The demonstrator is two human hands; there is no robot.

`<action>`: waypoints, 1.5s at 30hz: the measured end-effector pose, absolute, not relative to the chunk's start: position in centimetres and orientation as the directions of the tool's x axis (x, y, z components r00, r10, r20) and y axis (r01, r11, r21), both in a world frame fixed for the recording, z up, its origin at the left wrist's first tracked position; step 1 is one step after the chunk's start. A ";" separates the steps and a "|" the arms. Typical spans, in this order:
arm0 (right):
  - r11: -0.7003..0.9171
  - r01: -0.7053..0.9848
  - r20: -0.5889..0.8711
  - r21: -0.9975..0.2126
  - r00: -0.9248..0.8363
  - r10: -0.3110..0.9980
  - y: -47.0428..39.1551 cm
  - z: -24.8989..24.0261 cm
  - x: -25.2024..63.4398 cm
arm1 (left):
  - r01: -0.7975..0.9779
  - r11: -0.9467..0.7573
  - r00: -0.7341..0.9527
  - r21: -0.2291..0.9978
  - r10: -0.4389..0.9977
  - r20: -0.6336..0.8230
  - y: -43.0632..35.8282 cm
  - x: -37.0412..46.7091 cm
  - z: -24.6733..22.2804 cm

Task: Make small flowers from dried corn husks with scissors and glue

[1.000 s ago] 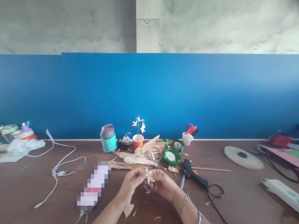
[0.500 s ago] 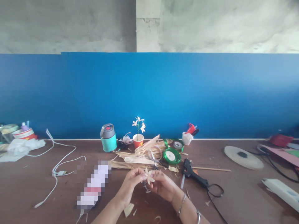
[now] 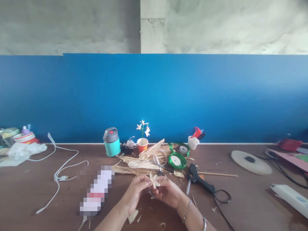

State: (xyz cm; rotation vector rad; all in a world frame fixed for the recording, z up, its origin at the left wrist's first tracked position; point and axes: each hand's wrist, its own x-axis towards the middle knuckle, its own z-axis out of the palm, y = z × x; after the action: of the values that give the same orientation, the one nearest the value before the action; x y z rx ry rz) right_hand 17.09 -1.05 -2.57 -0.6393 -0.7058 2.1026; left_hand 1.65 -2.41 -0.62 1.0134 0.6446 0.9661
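Between my two hands is a small cream-coloured flower (image 3: 154,181) with pointed petals, held low over the table. My left hand (image 3: 136,189) pinches its left side between thumb and fingers. From the other side, my right hand (image 3: 168,191) grips it with closed fingertips; the lower part of the flower is hidden by the fingers. Just beyond the hands lies a heap of dried pale husks (image 3: 146,163). A dark-handled tool, partly covered, pokes out behind the fingers. Pale scraps (image 3: 132,217) are scattered beneath my wrists.
A black glue gun (image 3: 201,181) with its cord lies right of my hands, by a thin wooden stick (image 3: 218,174). Behind stand a green ribbon spool (image 3: 177,161), a red-and-white cup (image 3: 142,146) holding a flower stem, and a turquoise flask (image 3: 112,144). White cables (image 3: 57,171) lie left.
The flower has turned slightly and shifted a touch to the right between my fingers. Both hands keep nearly the same place and grip.
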 end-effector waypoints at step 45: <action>-0.430 -0.547 -0.212 -0.718 -0.416 0.884 -1.1 -2.3 16.3 | -0.235 0.078 0.372 0.969 0.928 0.015 -2.0 1.7 -0.7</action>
State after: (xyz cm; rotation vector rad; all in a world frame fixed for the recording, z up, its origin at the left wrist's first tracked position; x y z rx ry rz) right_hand 16.33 -1.14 -2.28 -0.7311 -0.7026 1.9567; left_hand 1.65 -1.98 -0.66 1.1613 0.7687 1.0133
